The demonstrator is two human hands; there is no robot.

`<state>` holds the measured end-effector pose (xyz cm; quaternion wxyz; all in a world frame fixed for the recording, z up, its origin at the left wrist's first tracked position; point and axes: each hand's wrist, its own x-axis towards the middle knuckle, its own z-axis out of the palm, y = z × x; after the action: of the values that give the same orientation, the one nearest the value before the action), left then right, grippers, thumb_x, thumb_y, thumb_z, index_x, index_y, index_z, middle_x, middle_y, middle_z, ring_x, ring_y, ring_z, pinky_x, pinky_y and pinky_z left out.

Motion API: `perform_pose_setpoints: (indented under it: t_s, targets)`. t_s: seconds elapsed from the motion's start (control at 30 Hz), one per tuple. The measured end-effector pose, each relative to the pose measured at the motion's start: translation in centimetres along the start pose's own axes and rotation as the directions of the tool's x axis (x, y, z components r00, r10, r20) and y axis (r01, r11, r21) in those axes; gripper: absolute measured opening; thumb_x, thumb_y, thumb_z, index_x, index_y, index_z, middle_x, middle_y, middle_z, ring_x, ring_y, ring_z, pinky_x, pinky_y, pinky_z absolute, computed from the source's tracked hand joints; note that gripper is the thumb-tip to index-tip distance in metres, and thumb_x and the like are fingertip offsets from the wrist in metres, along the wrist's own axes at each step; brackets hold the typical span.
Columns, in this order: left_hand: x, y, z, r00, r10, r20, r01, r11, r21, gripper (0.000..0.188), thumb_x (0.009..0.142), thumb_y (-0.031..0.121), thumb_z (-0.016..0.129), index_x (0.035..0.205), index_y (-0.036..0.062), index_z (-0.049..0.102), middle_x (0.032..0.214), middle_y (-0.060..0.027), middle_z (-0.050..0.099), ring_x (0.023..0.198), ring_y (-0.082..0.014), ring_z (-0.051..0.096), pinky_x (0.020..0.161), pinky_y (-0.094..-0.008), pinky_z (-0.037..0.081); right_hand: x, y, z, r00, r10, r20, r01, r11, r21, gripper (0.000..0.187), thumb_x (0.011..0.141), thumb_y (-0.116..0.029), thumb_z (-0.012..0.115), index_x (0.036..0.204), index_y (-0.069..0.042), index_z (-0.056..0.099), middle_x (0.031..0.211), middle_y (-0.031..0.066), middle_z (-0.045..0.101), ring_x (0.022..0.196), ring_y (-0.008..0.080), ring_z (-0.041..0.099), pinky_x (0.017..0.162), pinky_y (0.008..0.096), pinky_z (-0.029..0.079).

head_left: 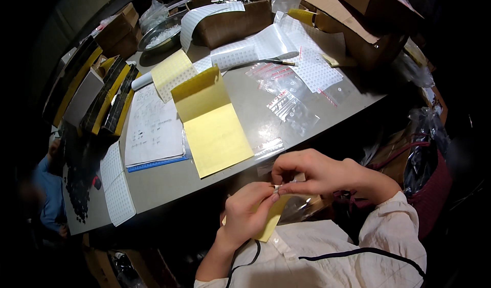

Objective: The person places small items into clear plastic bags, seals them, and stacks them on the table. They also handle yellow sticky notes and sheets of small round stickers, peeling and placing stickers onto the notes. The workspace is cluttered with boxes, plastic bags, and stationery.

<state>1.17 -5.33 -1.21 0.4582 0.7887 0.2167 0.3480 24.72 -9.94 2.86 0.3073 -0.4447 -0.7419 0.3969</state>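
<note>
Near the table's front edge, my left hand [249,207] and my right hand [313,171] meet with their fingertips pinched together. A small whitish piece [276,189] shows between the fingertips, too small to name. Below my left hand, partly hidden by its fingers, hangs a yellow paper sheet [271,225]. Clear plastic [303,207] shows beneath my right hand; what holds it is hidden. On the table just beyond lies a folded yellow sheet [220,145], its far flap raised. Several clear zip bags [291,106] with red or white strips are spread to its right.
A blue clipboard [157,164] with papers and printed label sheets [116,186] lie left. Black-and-yellow boxes [110,96], small black pieces [77,186] and a bowl of white pieces [162,36] are beyond. Cardboard boxes [230,25] line the back. A blue-sleeved person [50,191] is at far left.
</note>
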Motion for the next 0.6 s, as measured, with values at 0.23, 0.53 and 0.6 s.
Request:
perform_pose_setpoints:
  t_s: [0.23,0.53,0.6]
  targets:
    - [0.5,0.1,0.3,0.998,-0.068,-0.009,0.067,0.997,-0.041,0.009,0.088,-0.003,0.077,0.096,-0.0051,0.074,0.094,-0.0128,0.076,0.086,-0.0221,0.072,0.08,-0.0305,0.055,0.1,-0.2,-0.2,0.997,0.075,-0.024,-0.076,0.995,-0.071,0.021,0.082,-0.01,0.069,0.101,-0.003,0.062,0.098,0.016,0.063,0.093,0.0378,0.065,0.08,0.0439,0.053]
    - [0.4,-0.7,0.4,0.98,-0.199,0.0,0.198,0.976,-0.09,0.009,0.092,0.001,0.076,0.098,-0.0056,0.074,0.092,-0.0071,0.075,0.083,-0.0111,0.067,0.077,-0.0258,0.053,-1.3,-0.8,1.2,0.975,-0.222,-0.016,0.182,0.837,-0.516,0.037,0.076,-0.009,0.07,0.112,-0.008,0.066,0.101,0.0131,0.059,0.099,0.0341,0.061,0.083,0.0462,0.053]
    - [0.1,-1.5,0.4,0.957,-0.291,-0.015,0.288,0.951,-0.111,0.011,0.094,0.003,0.076,0.1,-0.0057,0.075,0.093,-0.0053,0.075,0.084,-0.0096,0.066,0.077,-0.0254,0.053,-1.1,-0.2,-0.8,0.965,-0.255,-0.063,0.207,0.885,-0.417,0.027,0.084,-0.007,0.074,0.11,-0.005,0.067,0.098,0.0129,0.063,0.092,0.0321,0.064,0.078,0.0415,0.054]
